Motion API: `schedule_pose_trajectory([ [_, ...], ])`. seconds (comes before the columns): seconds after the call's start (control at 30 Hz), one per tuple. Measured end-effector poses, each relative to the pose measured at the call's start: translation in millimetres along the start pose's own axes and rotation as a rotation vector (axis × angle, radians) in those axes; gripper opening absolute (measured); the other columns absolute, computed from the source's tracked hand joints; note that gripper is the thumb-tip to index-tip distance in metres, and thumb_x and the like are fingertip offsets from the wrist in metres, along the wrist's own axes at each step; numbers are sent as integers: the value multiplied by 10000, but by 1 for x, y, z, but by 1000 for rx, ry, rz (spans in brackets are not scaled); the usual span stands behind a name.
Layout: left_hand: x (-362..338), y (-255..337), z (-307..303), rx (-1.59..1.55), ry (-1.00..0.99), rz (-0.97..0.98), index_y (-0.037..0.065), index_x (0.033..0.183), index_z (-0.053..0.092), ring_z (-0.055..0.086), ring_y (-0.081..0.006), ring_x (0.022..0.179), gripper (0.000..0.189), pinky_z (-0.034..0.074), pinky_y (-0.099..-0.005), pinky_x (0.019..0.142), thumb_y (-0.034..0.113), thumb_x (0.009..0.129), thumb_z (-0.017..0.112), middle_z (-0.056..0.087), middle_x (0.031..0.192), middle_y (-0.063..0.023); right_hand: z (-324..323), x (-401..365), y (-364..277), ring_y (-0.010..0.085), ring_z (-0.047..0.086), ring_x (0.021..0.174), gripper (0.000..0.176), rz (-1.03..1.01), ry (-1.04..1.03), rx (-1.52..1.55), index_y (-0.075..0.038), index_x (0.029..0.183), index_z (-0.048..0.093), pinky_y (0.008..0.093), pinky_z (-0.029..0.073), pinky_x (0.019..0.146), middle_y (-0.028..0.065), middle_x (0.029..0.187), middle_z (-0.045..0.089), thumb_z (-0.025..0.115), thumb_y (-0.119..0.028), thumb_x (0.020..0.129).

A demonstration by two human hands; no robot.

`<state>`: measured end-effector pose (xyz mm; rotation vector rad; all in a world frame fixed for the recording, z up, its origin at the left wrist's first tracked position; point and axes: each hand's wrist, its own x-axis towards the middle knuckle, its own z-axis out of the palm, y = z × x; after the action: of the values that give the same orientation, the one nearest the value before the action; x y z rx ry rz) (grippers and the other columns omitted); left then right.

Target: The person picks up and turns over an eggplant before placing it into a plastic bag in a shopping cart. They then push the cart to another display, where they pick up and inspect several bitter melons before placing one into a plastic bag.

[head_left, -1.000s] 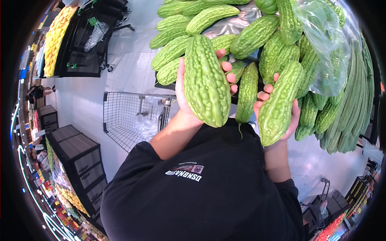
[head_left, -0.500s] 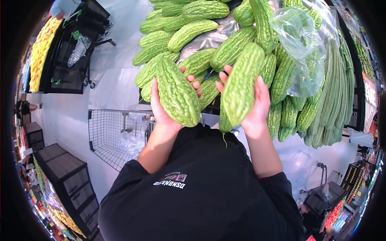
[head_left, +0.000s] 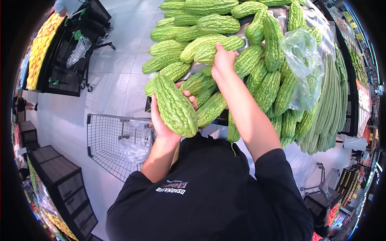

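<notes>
My left hand (head_left: 162, 122) is closed round a large, pale green, bumpy bitter melon (head_left: 175, 105), held tilted in front of the pile. The thumb is on its left side and fingertips show past its right side. Farther out, my right hand (head_left: 224, 61) reaches over the pile and grips another bitter melon (head_left: 206, 54) lying crosswise. One finger shows on top of this melon; the rest of the grip is mostly hidden. Around both hands lie several more bitter melons (head_left: 219, 24) on a silvery sheet.
A clear plastic bag (head_left: 301, 68) rests on the melons at right, beside long thin green gourds (head_left: 327, 96). A wire shopping cart (head_left: 106, 140) with clear plastic in it stands at lower left. Another person (head_left: 82, 12) is by a dark cart at upper left.
My right hand has moved up and inward over the pile with its bitter melon, now turned crosswise. My left hand still holds its melon, slightly lower in view.
</notes>
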<state>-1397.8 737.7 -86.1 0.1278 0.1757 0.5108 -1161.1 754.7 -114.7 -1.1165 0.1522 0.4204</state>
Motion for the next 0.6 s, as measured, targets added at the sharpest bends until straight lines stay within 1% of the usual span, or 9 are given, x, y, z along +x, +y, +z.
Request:
schedule_pose_trajectory([
  [0.03, 0, 1, 0, -5, -15, -1, 15, 1417, 416, 619, -331, 1020, 716, 533, -470, 911, 584, 985, 380, 605, 1148, -175, 4, -1, 1, 312, 481, 1283, 700, -31, 58, -97, 53, 1471, 98, 392, 396, 1070, 258, 1454, 392, 569, -77, 970],
  [0.07, 0, 2, -2, 5, -14, 0, 16, 1416, 417, 618, -329, 1016, 720, 533, -468, 909, 591, 984, 378, 604, 1144, -174, 7, -2, 2, 312, 481, 1283, 700, -32, 59, -98, 53, 1471, 98, 392, 396, 1070, 258, 1454, 392, 569, -77, 970],
  [0.13, -1, 5, -3, 0, -14, -5, 17, 1417, 417, 618, -328, 1013, 722, 532, -468, 909, 593, 983, 376, 602, 1141, -173, 14, -13, -4, 336, 440, 1332, 781, -24, 148, -188, 54, 1503, -3, 388, 350, 1108, 287, 1493, 336, 556, -74, 971],
  [0.17, -1, 6, -3, -3, -15, -10, 18, 1417, 416, 617, -327, 1010, 724, 532, -468, 909, 596, 983, 375, 601, 1138, -172, 16, -16, -5, 336, 440, 1332, 781, -24, 148, -189, 54, 1503, -3, 388, 350, 1108, 287, 1493, 336, 556, -74, 971],
  [0.23, -1, 6, -5, -5, -13, -10, 18, 1417, 417, 617, -326, 1007, 726, 532, -467, 908, 598, 982, 375, 599, 1136, -172, 18, -19, -5, 347, 422, 1357, 825, -6, 189, -323, 50, 1515, -50, 389, 349, 1112, 304, 1500, 324, 553, -72, 965],
  [0.47, -1, 8, -4, 16, 17, -20, 18, 1409, 423, 612, -320, 1011, 739, 524, -463, 916, 615, 977, 366, 593, 1140, -172, 20, -25, 5, 349, 405, 1378, 827, -18, 220, -504, 81, 1520, -22, 383, 342, 1126, 309, 1507, 313, 544, -80, 938],
  [0.53, 2, 9, -8, 7, 2, -38, 26, 1399, 427, 608, -333, 1027, 750, 516, -469, 924, 637, 971, 357, 600, 1142, -179, 18, -28, 8, 321, 442, 1334, 765, 22, 162, -458, 110, 1494, 91, 379, 356, 1097, 275, 1463, 383, 548, -91, 914],
  [0.57, 4, 9, -9, -4, -18, -55, 33, 1389, 431, 604, -346, 1042, 761, 508, -475, 932, 660, 966, 349, 606, 1144, -187, 12, -28, 7, 321, 442, 1334, 765, 28, 162, -457, 110, 1494, 91, 379, 356, 1097, 275, 1463, 383, 548, -91, 914],
  [0.6, 8, 8, -8, 4, -31, -67, 38, 1389, 435, 602, -357, 1061, 757, 505, -482, 939, 660, 967, 348, 608, 1155, -194, 2, -32, 1, 302, 462, 1294, 727, 23, 22, -307, 117, 1464, 144, 377, 366, 1072, 253, 1427, 419, 553, -102, 904],
])
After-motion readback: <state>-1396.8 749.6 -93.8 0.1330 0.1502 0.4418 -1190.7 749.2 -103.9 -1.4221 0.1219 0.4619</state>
